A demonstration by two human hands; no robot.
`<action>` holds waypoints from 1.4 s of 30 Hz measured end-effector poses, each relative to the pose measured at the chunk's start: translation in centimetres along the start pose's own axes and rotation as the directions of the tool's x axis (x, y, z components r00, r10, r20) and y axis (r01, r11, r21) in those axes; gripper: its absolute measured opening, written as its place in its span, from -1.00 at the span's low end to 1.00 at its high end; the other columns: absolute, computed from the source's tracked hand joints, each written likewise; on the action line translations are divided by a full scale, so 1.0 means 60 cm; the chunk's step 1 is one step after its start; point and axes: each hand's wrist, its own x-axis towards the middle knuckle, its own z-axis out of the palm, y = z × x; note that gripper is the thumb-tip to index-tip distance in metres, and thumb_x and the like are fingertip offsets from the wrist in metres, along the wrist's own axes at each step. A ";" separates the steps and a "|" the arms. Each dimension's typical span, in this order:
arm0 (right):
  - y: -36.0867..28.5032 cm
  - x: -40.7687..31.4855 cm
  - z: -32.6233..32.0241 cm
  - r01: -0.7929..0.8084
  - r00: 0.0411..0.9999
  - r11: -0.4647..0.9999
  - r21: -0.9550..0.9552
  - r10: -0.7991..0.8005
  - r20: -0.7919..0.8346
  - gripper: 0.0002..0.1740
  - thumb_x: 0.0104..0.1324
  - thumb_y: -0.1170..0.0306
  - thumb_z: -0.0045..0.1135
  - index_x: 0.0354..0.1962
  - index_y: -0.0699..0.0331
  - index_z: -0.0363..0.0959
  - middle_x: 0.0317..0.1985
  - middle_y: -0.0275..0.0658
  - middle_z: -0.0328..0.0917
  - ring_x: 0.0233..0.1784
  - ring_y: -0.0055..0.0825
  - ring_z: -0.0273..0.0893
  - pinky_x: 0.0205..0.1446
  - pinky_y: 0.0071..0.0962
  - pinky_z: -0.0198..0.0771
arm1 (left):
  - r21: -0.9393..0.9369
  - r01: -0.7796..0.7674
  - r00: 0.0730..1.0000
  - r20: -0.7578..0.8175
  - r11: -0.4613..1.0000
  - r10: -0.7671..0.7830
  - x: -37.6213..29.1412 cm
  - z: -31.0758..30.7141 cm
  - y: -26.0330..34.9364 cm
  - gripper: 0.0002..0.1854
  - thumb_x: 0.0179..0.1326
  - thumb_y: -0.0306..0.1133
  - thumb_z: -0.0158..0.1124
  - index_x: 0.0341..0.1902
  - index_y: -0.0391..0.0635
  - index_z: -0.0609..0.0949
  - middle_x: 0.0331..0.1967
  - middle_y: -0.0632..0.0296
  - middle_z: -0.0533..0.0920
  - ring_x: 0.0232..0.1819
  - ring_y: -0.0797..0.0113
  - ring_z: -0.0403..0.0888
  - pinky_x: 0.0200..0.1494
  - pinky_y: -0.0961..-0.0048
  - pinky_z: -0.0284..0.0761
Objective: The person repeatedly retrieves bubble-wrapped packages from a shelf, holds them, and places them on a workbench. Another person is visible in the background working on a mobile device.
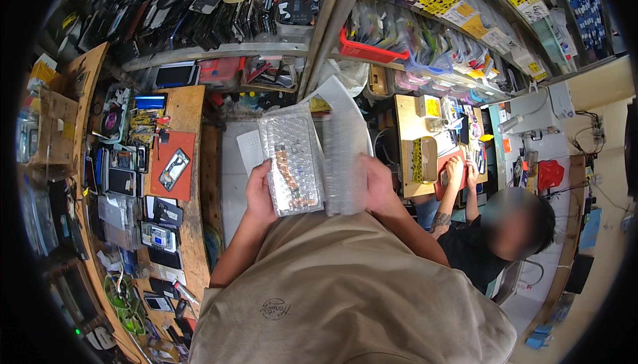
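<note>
My left hand (pixel 260 192) is closed around the left edge of a clear bubble-wrap packet (pixel 291 164), with a copper-coloured flex cable visible inside. Close beside it on the right, my right hand (pixel 380 182) grips a second bubble-wrapped packet (pixel 344 164), blurred by motion, whose content cannot be made out. White paper sheets (pixel 341 93) stick out behind and above the packets; whether a hand holds them is unclear. Both packets are raised in front of my shirt.
To the left, a wooden workbench (pixel 192 229) bears an orange mat (pixel 172 152), a phone frame and several phones. Shelves crowded with phone parts and a red basket (pixel 369 50) stand ahead. At right, a co-worker (pixel 498 234) works at another wooden bench (pixel 406 164).
</note>
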 end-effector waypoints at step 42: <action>-0.051 -0.033 -0.129 -0.048 0.994 0.988 0.146 0.032 0.106 -0.26 0.18 0.43 0.19 0.30 0.43 0.17 0.15 0.01 0.47 0.16 -0.19 0.52 0.28 -0.16 0.43 | 0.434 -0.079 0.963 -0.198 0.898 0.181 0.018 0.039 -0.053 -0.52 0.46 -0.20 0.08 0.34 -0.18 0.36 0.10 0.19 0.55 0.07 0.45 0.50 0.16 0.43 0.41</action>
